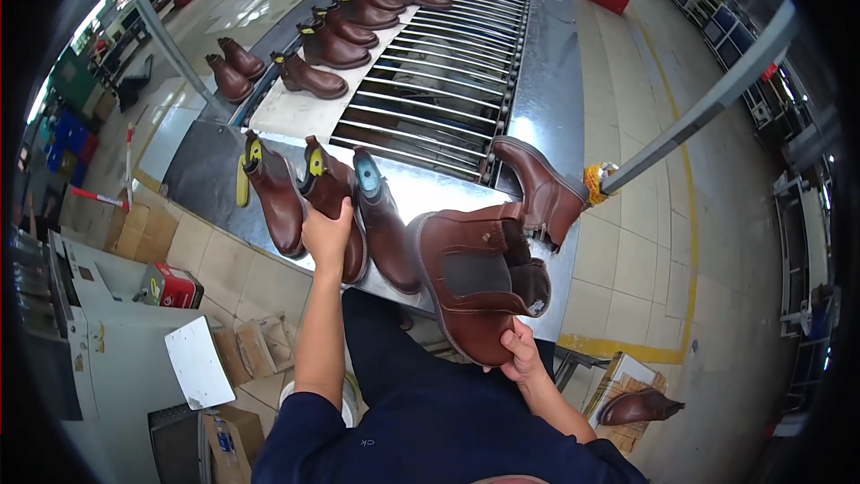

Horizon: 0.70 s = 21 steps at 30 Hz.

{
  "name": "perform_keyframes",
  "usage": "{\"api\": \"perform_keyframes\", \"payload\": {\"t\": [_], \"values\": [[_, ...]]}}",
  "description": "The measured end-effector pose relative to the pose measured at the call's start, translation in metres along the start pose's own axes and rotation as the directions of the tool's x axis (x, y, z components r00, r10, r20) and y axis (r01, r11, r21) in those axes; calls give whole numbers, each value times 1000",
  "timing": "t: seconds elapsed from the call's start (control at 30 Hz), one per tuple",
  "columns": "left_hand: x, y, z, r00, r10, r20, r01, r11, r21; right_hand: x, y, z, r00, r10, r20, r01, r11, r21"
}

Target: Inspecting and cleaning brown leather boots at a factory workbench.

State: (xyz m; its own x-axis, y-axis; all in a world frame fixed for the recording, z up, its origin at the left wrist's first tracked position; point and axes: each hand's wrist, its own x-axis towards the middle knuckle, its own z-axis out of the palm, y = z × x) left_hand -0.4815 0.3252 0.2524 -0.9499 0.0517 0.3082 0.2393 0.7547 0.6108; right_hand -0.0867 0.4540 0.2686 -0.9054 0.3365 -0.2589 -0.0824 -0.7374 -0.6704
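Right hand [520, 351] grips a brown ankle boot [475, 282] by the toe, up close over the steel worktop [439, 193]; its sole is hidden. Left hand [327, 235] clasps another brown boot [330, 206] standing there, fingers mostly out of sight behind it.

Roller conveyor [466, 45] and spare footwear around me.
I see a boot row [358, 13] alongside it, a red box [172, 287], and a floor boot [638, 407].

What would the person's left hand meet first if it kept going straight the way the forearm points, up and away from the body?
The left hand already touches the middle brown boot on the metal table; beyond it, probably the roller conveyor, though depth is unclear.
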Motion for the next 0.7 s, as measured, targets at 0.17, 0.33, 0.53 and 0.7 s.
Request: {"api": "perform_keyframes", "payload": {"t": [0.17, 0.33, 0.53, 0.7], "values": [[-10, 18, -16, 995, 12, 99, -20, 997, 81, -19, 8, -5, 999, -33, -21, 33, 999, 10], [-34, -17, -61, 880, 348, -323, -400, 910, -109, -14, 17, -8, 999, 36, 9, -36, 999, -19], [-133, 41, -98, 680, 401, 613, 496, 364, -788, -3, 12, 17, 997, -5, 82, 15, 994, -112], [-173, 44, -121, 625, 367, 689, 733, 27, -680, 12, 29, 19, 983, 135, 125, -83, 931, -357]]}}
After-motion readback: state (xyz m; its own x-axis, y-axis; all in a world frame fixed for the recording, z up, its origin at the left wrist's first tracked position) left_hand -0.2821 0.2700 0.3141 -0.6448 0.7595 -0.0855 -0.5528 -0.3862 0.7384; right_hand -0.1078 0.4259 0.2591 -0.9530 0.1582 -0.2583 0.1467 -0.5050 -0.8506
